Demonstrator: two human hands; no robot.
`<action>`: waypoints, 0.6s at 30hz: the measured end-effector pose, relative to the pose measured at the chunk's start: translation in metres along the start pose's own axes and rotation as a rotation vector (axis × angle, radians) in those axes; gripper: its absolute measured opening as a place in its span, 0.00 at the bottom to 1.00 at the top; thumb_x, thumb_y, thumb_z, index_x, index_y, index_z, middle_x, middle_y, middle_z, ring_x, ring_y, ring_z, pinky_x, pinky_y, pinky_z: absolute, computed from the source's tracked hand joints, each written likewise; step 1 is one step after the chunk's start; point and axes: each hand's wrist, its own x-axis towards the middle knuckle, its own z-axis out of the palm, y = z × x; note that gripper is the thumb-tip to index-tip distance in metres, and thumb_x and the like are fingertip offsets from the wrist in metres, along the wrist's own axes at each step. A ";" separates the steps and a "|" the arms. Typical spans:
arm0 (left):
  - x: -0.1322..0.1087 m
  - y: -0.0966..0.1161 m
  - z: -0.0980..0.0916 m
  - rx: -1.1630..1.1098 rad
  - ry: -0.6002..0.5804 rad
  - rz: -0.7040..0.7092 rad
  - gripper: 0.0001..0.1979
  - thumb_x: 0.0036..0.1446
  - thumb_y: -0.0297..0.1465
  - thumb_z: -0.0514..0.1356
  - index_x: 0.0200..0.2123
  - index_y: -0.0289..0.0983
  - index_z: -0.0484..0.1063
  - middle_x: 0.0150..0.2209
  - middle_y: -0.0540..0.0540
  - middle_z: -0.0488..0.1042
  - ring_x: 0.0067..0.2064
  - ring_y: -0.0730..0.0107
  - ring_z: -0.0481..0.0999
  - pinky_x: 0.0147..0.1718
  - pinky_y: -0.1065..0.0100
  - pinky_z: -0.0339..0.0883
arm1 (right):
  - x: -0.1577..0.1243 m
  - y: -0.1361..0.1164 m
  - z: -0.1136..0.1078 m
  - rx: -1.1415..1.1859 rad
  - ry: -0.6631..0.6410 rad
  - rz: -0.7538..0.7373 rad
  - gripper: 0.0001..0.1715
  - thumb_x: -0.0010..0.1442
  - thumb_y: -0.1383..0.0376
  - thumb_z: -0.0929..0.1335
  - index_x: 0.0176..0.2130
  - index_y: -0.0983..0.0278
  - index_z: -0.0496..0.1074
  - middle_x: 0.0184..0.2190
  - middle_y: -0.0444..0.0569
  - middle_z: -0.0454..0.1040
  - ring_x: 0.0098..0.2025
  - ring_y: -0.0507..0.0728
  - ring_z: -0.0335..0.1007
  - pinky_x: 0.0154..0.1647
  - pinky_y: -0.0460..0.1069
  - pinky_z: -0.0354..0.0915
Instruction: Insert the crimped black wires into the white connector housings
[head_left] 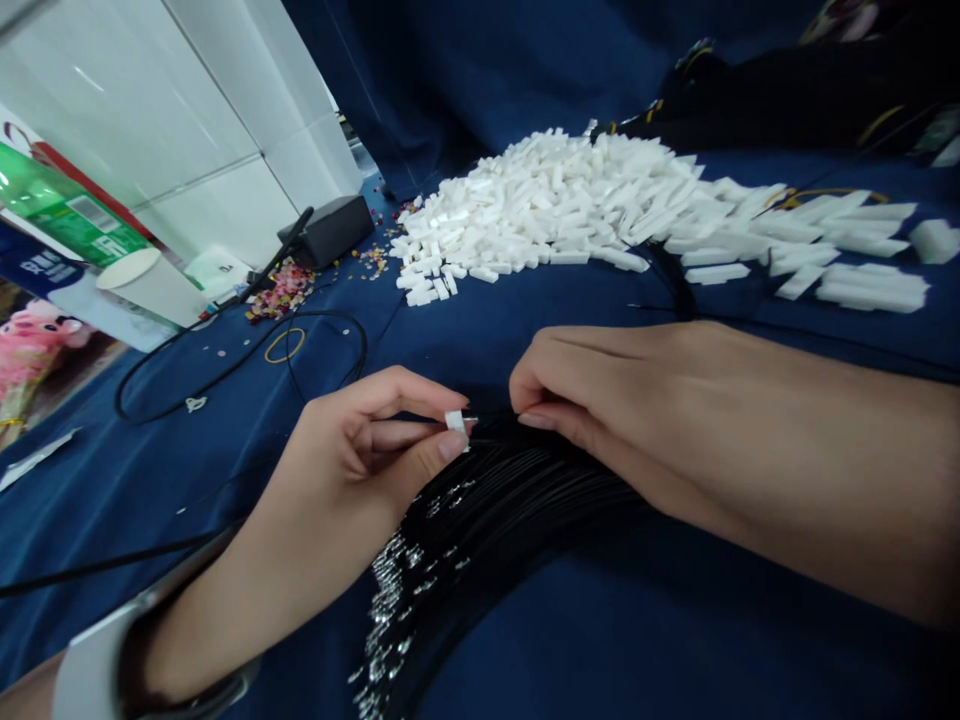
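Thumb and fingers of my left hand (367, 440) pinch a small white plastic connector housing (454, 420). A short metal tip (471, 421) shows at its right side. Closed in a pinch, my right hand (600, 390) holds a thin black wire just right of the housing; most of that wire is hidden by the fingers or lost against the dark bundle. Below both hands a thick curved bundle of black wires (525, 480) lies on the blue cloth. Shiny metal terminals (390, 600) tip their left ends.
A big heap of white plastic housings (555, 200) lies behind my hands. Left of it are a black box (328, 230), small coloured pieces (281, 290), a looped black cable (217, 375) and a rubber band (285, 346). A paper cup (150, 285) and green bottle (67, 210) stand far left.
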 end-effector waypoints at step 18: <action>-0.001 0.004 0.003 -0.046 0.010 0.008 0.08 0.52 0.22 0.69 0.31 0.41 0.81 0.25 0.55 0.85 0.27 0.72 0.86 0.23 0.84 0.75 | -0.001 0.011 0.009 0.098 0.003 -0.152 0.07 0.64 0.73 0.62 0.34 0.65 0.65 0.30 0.43 0.67 0.23 0.46 0.58 0.20 0.45 0.49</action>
